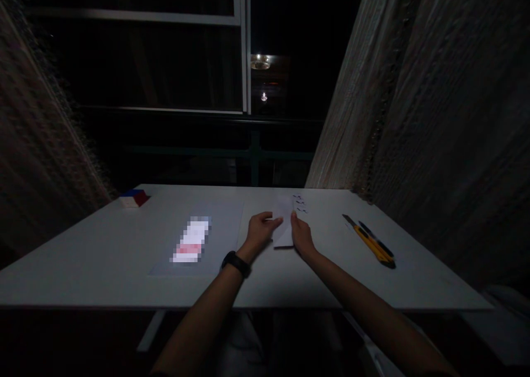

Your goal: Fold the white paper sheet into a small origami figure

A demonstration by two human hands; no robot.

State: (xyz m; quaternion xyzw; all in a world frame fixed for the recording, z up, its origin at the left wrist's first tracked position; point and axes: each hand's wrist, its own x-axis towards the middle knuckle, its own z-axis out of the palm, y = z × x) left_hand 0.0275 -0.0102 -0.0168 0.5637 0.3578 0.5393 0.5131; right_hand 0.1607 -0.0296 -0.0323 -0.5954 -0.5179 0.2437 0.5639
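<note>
A folded white paper (284, 232) is held between my hands near the middle of the table. My right hand (303, 236) grips its right edge, thumb on the near face and the other fingers mostly hidden. From the left side, my left hand (260, 232) reaches in with its thumb lying on the paper; its index finger is bent just above, and the lower fingers are hard to see in the dim light. Small dark handwritten marks (300, 203) show just beyond the paper's upper right edge. A black watch band (236, 264) is on my left wrist.
On the white table (103, 277) a lit, pixelated rectangle (192, 239) lies on a pale sheet (227, 222). A puzzle cube (133, 198) sits at the back left. Right of my hands lie a yellow utility knife (370, 244), blade showing, and a dark pen (375, 238). Curtains (343, 106) flank the window.
</note>
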